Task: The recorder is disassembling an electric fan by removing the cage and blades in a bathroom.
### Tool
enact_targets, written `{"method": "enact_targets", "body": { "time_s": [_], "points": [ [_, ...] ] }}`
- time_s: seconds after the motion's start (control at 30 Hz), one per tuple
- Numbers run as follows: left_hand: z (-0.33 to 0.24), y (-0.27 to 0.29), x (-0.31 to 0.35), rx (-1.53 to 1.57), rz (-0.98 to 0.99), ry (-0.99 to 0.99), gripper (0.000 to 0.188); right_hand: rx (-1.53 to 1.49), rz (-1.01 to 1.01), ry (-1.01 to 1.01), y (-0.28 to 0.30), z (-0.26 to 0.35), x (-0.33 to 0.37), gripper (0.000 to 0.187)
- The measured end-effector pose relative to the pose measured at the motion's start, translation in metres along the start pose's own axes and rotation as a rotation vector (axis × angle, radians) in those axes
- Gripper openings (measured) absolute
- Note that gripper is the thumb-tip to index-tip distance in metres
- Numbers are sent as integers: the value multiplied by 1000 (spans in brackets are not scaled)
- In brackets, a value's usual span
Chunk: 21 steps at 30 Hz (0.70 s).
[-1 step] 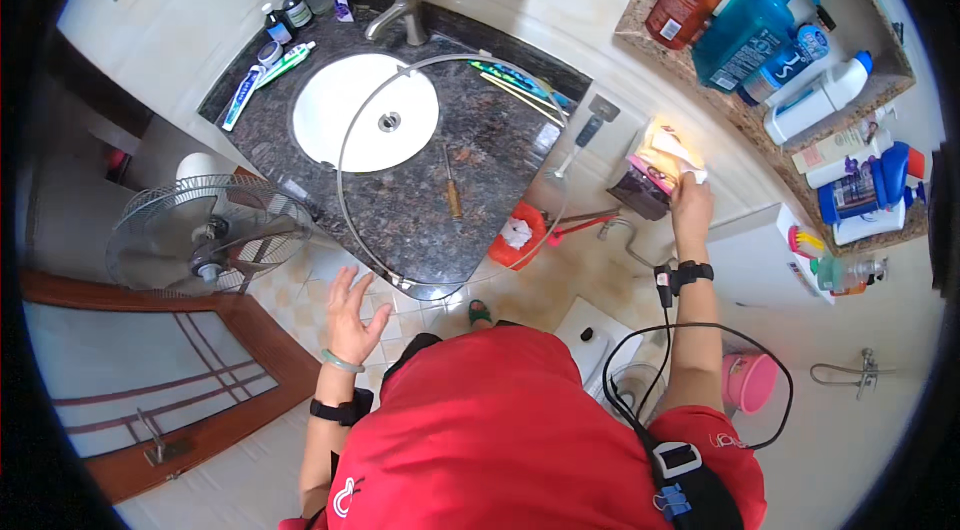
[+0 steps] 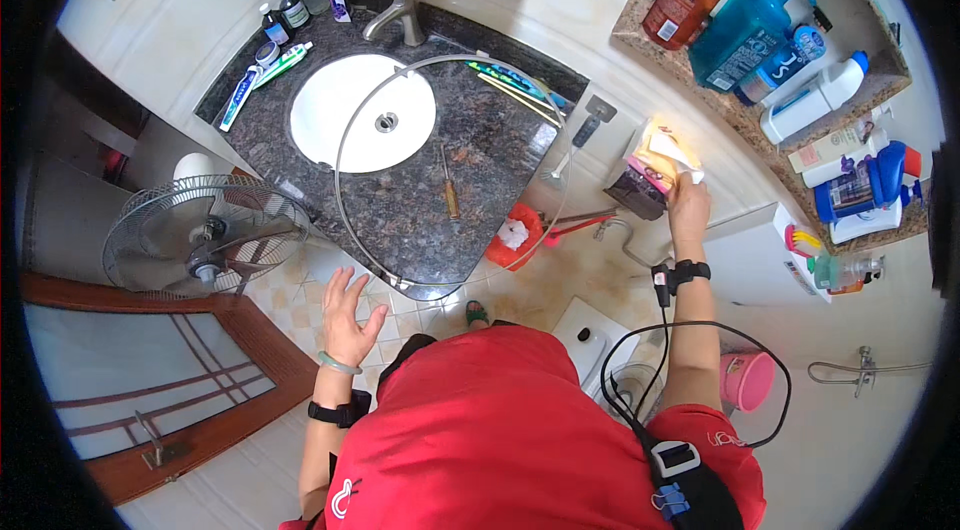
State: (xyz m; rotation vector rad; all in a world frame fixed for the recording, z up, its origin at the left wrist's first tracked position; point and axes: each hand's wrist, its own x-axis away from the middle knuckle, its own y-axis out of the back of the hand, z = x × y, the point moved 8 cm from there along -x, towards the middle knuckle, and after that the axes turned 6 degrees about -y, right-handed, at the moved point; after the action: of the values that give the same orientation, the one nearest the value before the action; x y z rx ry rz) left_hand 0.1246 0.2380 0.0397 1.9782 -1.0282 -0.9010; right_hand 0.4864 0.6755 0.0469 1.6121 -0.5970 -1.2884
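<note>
My right hand (image 2: 689, 210) is pinched on a white tissue (image 2: 690, 170) at the mouth of a yellow and dark tissue pack (image 2: 636, 188) against the wall. My left hand (image 2: 350, 315), a pale green bangle at its wrist, hovers at the counter's front edge with fingers spread and nothing in it. Near it, a thin grey hoop (image 2: 340, 165) with a clasp lies across the dark stone counter (image 2: 400, 230) and overhangs its right side. A screwdriver (image 2: 450, 198) with a yellowish handle rests inside the hoop.
A fan (image 2: 207, 240) with a wire cage stands left of the counter. The white basin (image 2: 330, 120) and tap (image 2: 400, 10) are behind the hoop. Bottles fill the wall shelf (image 2: 640, 25) at right. A red bin (image 2: 515, 235) sits below the counter; a pink bucket (image 2: 747, 382) is farther right.
</note>
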Motion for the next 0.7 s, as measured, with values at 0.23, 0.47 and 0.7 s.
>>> {"method": "enact_targets", "body": {
  "time_s": [0.23,0.47,0.7],
  "points": [
    [23,31,23,29,-50,43,48,184,257,-29,-9,12,1,45],
    [67,93,41,138,-57,10,41,-134,270,-81,74,120,25,49],
    [149,163,73,178,-193,23,33,-1009,874,127,119,396,118,31]
  ]
}}
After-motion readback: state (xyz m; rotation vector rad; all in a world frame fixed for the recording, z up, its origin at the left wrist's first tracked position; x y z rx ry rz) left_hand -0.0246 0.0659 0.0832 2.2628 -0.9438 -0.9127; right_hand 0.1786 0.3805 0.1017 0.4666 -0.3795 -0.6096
